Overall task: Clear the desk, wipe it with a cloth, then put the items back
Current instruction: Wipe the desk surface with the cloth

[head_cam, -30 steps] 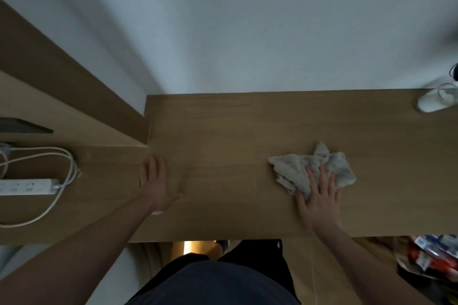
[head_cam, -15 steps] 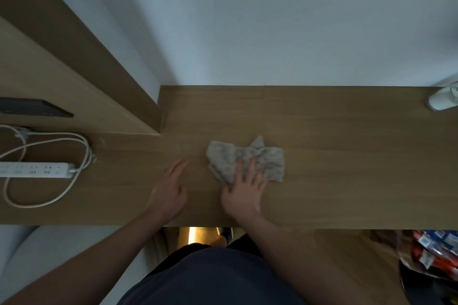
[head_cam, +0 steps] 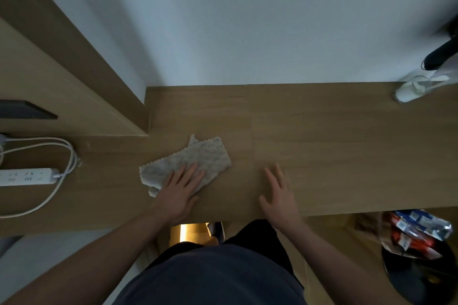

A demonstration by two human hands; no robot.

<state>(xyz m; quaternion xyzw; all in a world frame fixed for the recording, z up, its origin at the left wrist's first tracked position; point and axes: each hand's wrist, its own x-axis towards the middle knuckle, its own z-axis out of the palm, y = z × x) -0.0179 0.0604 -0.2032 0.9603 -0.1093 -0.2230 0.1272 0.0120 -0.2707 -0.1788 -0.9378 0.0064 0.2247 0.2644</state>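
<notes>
Head view, looking down. The power strip (head_cam: 26, 177) and its looped white cable (head_cam: 65, 156) run off the left edge, a dark flat object (head_cam: 27, 110) on the side shelf is cut by the same edge and cannot be identified, and the white-based item (head_cam: 411, 90) at the desk's far right corner is blurred, as is the black shape (head_cam: 440, 53) above it. Below the desk at right, a dark bin (head_cam: 418, 277) holds crumpled wrappers, indistinct. Compared with half a second earlier, the cloth (head_cam: 190, 164) has passed from the right hand to the left and lies nearer the side shelf, spread flatter than its former bunched form. The left hand (head_cam: 179, 192) now presses it flat with straight, spread fingers; the right hand (head_cam: 280, 195) rests open on the bare desk (head_cam: 334, 146), well apart from the cloth. The cloth is pale grey with a nubbly, dotted weave and scalloped edges (one corner folds under near the wrist), lying at the desk's left-centre near the front edge.
</notes>
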